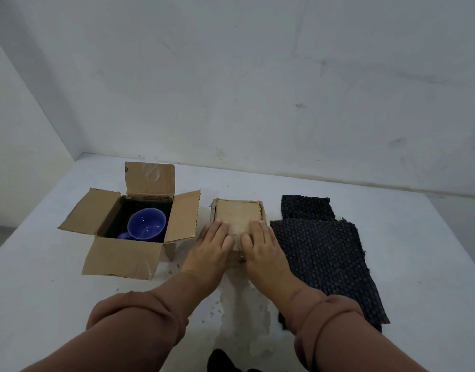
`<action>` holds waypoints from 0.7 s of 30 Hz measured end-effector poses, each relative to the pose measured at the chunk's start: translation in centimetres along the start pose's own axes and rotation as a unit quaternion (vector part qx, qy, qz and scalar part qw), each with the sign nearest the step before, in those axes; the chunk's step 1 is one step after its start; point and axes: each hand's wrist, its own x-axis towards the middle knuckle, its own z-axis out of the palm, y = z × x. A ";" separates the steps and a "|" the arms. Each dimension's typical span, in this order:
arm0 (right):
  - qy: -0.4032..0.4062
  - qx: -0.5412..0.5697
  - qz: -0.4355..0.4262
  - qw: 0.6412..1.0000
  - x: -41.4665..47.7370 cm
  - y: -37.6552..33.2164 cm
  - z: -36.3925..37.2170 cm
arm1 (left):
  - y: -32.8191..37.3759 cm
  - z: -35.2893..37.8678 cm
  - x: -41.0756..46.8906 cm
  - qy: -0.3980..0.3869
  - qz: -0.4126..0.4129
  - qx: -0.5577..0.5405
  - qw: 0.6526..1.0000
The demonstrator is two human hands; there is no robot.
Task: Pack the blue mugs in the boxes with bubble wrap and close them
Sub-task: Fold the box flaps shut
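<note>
An open cardboard box (129, 257) stands at the left with all flaps spread out. Inside it a blue mug (146, 224) lies on dark bubble wrap, its mouth facing up toward me. In the middle sits a smaller cardboard box (237, 213) with its top flaps folded down. My left hand (211, 247) and my right hand (260, 245) both rest flat on its near top edge, fingers pressing on the flaps, thumbs over the front side. Whatever is inside this box is hidden.
Dark bubble wrap sheets (319, 253) lie on the white table (43, 291) to the right of the closed box, one partly over the other. A white wall rises behind the table. A dark object (220, 361) shows at the bottom edge.
</note>
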 end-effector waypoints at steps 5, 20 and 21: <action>-0.026 0.023 0.022 0.999 0.7 -0.1 -0.2 | -0.3 -0.3 0.1 0.003 0.010 0.005 1.000; -0.192 0.285 0.354 0.870 -4.9 7.8 -4.3 | 3.1 -2.3 0.9 0.054 -0.001 -0.105 0.993; -0.224 0.266 0.369 0.862 -5.5 8.6 -4.3 | 4.2 -2.1 1.3 0.084 0.032 -0.139 0.986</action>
